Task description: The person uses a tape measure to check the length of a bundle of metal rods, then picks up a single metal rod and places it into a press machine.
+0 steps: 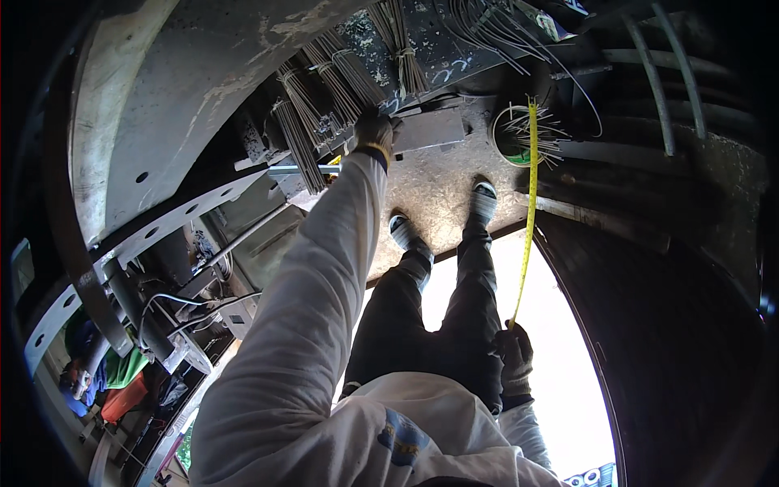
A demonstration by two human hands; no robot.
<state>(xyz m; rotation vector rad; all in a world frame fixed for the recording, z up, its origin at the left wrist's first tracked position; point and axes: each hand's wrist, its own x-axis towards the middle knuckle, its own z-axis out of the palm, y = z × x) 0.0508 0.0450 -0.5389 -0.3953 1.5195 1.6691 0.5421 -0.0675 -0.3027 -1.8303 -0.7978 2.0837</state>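
Below the head, left arm outstretched, gloved left hand gripping yellow tape measure, right hand low

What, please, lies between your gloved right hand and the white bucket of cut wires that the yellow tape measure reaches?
In the head view, only the yellow tape measure spans from the gloved right hand to the white bucket, passing right of the right shoe over the board floor.

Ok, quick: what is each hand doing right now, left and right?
Left hand: gloved, stretched far forward, closed on the edge of a flat grey metal piece.
Right hand: dark-gloved, shut on the yellow measuring tape.
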